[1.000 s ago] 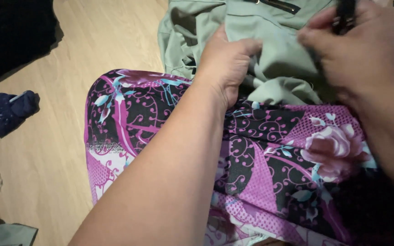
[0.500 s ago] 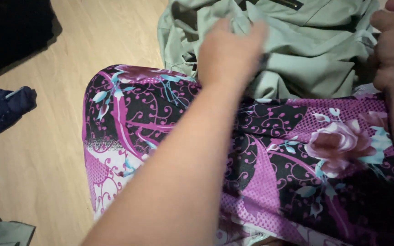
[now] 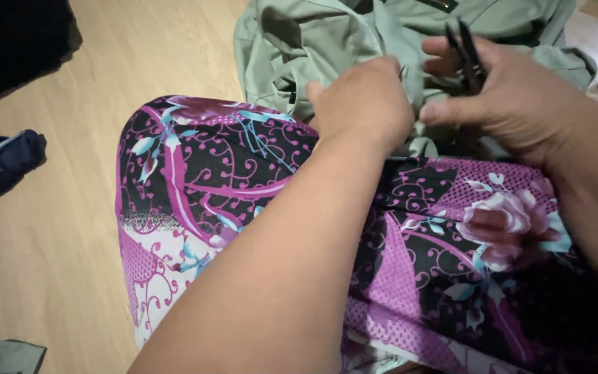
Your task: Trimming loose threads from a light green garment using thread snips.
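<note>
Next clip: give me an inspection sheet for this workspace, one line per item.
Surface: light wooden floor, seen from above; the person's lap, in purple and black floral cloth, fills the lower frame.
Job's things: sage green garment, bunched at the top; thin black tool, type unclear.
Clutter: dark blue cloth at left; black fabric in the top left corner; pale green scrap at bottom left.
Grippers: left hand gripping a fold of the garment; right hand holding the tool over the garment.
Cables: nothing seen.
Surroundings: dim; a pale object at the right edge, too unclear to name.
</note>
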